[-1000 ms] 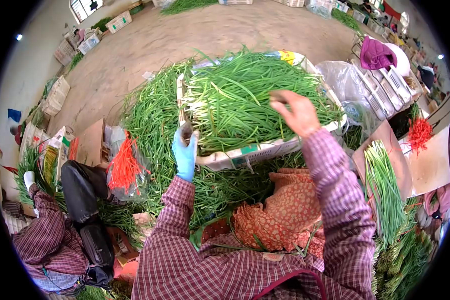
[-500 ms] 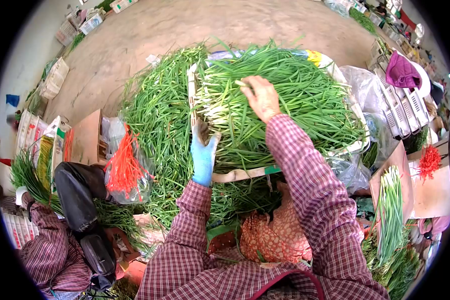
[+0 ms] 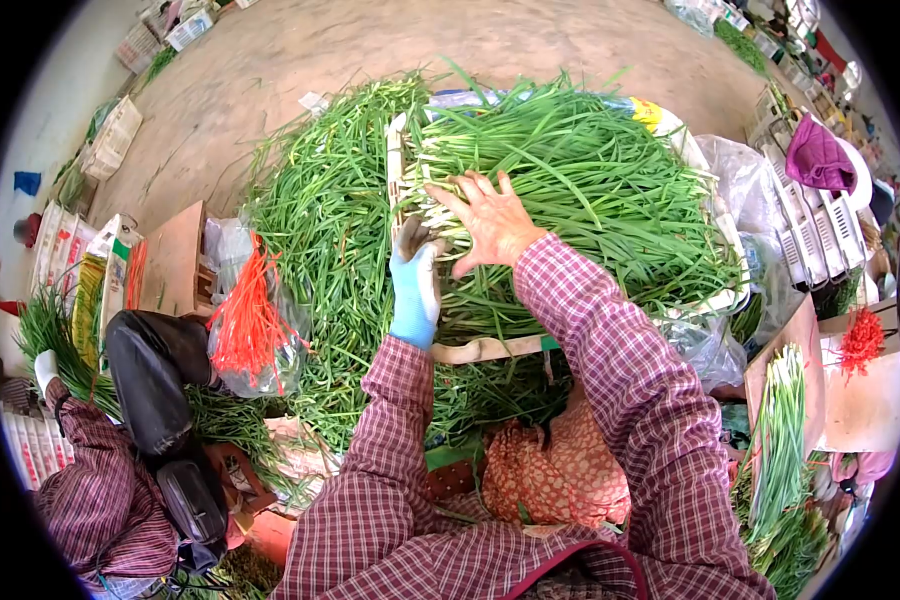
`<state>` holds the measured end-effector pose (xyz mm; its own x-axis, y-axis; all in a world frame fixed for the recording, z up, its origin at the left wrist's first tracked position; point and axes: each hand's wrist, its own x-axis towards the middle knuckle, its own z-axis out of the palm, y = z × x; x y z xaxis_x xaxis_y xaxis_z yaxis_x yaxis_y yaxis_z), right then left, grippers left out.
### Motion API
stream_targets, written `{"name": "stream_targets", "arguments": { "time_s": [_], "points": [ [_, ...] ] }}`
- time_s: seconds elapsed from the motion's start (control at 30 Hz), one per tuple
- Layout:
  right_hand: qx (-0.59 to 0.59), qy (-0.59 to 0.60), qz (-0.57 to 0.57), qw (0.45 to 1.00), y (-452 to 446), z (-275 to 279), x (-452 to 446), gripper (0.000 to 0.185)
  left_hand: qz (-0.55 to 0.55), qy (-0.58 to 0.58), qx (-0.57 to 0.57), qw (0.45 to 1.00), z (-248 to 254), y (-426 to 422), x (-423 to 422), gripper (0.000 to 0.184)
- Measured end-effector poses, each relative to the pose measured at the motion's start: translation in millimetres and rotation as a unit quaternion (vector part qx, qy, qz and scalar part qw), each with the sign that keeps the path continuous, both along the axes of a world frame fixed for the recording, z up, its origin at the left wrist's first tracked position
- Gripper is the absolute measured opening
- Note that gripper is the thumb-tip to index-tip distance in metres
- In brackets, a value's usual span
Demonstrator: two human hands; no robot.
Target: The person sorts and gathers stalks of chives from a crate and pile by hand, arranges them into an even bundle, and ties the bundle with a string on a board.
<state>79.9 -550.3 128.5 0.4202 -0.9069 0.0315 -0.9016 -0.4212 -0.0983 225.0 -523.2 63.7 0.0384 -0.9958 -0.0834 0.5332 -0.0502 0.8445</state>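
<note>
Long green chives (image 3: 590, 190) lie heaped in a white crate (image 3: 395, 160), their pale stem ends at the left side. My right hand (image 3: 490, 222), bare, rests over those pale ends with its fingers spread. My left hand (image 3: 413, 285) wears a blue and grey glove and is at the crate's left rim, close to the stem ends. Its thumb stands apart from its bent fingers, and I see nothing held between them. Loose greens (image 3: 320, 200) pile up outside the crate on the left.
Orange-red ties (image 3: 250, 320) hang by a plastic bag at the left. A co-worker's striped sleeve (image 3: 95, 470) and dark-clad knee are at the lower left. At the right are a bundle of chives (image 3: 782, 430) on cardboard, stacked white crates (image 3: 820, 235) and a purple cloth (image 3: 820, 152).
My right hand has moved left and down over the pale stem ends, its fingers now spread wider, closer to my left hand. The left hand has barely shifted. The view moved slightly.
</note>
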Motion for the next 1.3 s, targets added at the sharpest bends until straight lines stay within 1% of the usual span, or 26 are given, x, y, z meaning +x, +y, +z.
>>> {"name": "stream_targets", "arguments": {
  "time_s": [0.07,0.13,0.2,0.27,0.3,0.33,0.4,0.43,0.47,0.53,0.57,0.63,0.67,0.7,0.77,0.8,0.87,0.9,0.97,1.0,1.07,1.1,1.13,1.2,1.23,1.3],
  "points": [
    [-0.034,-0.013,-0.003,0.999,-0.2,-5.0,-1.0,0.118,-0.002,0.011,-0.009,1.000,5.3,-1.5,-3.8,0.064],
    [-0.056,-0.055,-0.023,0.997,1.8,-1.2,-2.5,0.108,0.002,-0.013,-0.043,0.999,20.1,3.9,-8.6,0.063],
    [-0.119,-0.127,-0.013,0.985,2.5,-0.4,-14.7,0.081,-0.006,-0.005,-0.060,0.998,38.2,8.6,-12.3,0.061],
    [-0.111,-0.221,-0.025,0.969,3.7,8.9,-31.2,0.067,-0.068,-0.082,-0.148,0.983,62.2,11.9,-14.4,0.058],
    [-0.120,-0.275,-0.042,0.953,7.7,17.5,-37.1,0.055,-0.077,-0.102,-0.141,0.982,84.7,17.0,-14.3,0.056],
    [-0.070,-0.294,-0.096,0.948,10.2,31.9,-42.4,0.054,-0.086,-0.121,-0.173,0.974,98.7,16.9,-9.1,0.053],
    [-0.046,-0.411,-0.140,0.900,8.4,40.9,-68.8,0.050,0.008,-0.162,-0.227,0.960,116.4,19.5,5.4,0.053],
    [-0.085,-0.451,-0.123,0.880,12.8,48.5,-82.0,0.050,0.029,-0.173,-0.224,0.959,115.1,19.7,17.8,0.054],
    [-0.088,-0.487,-0.110,0.862,18.4,58.0,-93.0,0.054,0.051,-0.184,-0.220,0.957,111.3,21.7,30.4,0.055],
    [-0.120,-0.546,-0.096,0.824,18.0,60.2,-109.7,0.059,0.087,-0.218,-0.203,0.951,87.1,30.0,43.4,0.060],
    [-0.104,-0.577,-0.100,0.804,20.8,65.4,-111.8,0.061,0.073,-0.246,-0.178,0.950,79.7,41.8,42.4,0.070],
    [-0.109,-0.591,-0.094,0.793,21.5,65.7,-115.2,0.060,-0.013,-0.295,-0.120,0.948,50.6,59.6,34.7,0.104],
    [-0.110,-0.605,-0.086,0.784,21.6,65.0,-115.7,0.060,-0.078,-0.306,-0.123,0.941,37.7,61.6,26.3,0.116],
    [-0.098,-0.612,-0.085,0.780,24.2,66.8,-115.3,0.059,-0.108,-0.337,-0.139,0.925,18.9,61.4,18.9,0.124],
    [-0.089,-0.616,-0.082,0.778,27.0,63.8,-114.7,0.060,-0.120,-0.451,-0.173,0.867,5.0,47.4,-3.1,0.130],
    [-0.085,-0.620,-0.080,0.776,27.7,64.5,-114.9,0.060,-0.133,-0.478,-0.161,0.853,15.6,39.9,-15.4,0.133],
    [-0.078,-0.600,-0.076,0.792,35.2,69.4,-111.8,0.063,-0.108,-0.456,-0.185,0.864,29.8,13.0,-40.8,0.133],
    [-0.076,-0.598,-0.076,0.795,38.0,71.2,-109.7,0.065,-0.132,-0.344,-0.191,0.910,28.0,-2.9,-53.8,0.128],
    [-0.070,-0.579,-0.079,0.808,42.6,73.7,-105.8,0.071,-0.236,-0.152,-0.171,0.944,63.0,-10.2,-69.8,0.107],
    [-0.060,-0.580,-0.070,0.810,43.4,74.6,-104.1,0.077,-0.180,-0.064,-0.211,0.959,63.4,-7.8,-81.3,0.096],
    [-0.056,-0.534,-0.090,0.839,46.6,76.9,-103.3,0.085,-0.238,-0.094,-0.212,0.943,69.1,-17.8,-89.6,0.074],
    [-0.049,-0.537,-0.070,0.839,45.1,74.9,-104.3,0.092,-0.228,-0.091,-0.232,0.941,69.7,-18.4,-94.0,0.056],
    [-0.018,-0.537,-0.059,0.841,44.2,73.1,-105.6,0.094,-0.246,-0.069,-0.191,0.948,68.2,-13.9,-97.0,0.058],
    [-0.061,-0.438,-0.031,0.897,46.1,76.0,-111.3,0.099,-0.277,0.038,-0.118,0.953,69.3,-16.5,-103.4,0.074],
    [-0.062,-0.436,-0.032,0.897,49.2,79.5,-113.5,0.099,-0.286,0.075,-0.093,0.951,70.1,-17.8,-106.2,0.079],
    [-0.121,-0.283,-0.073,0.949,57.7,85.2,-116.3,0.107,-0.288,-0.070,-0.209,0.932,69.7,-20.5,-108.7,0.063]
  ]
}}
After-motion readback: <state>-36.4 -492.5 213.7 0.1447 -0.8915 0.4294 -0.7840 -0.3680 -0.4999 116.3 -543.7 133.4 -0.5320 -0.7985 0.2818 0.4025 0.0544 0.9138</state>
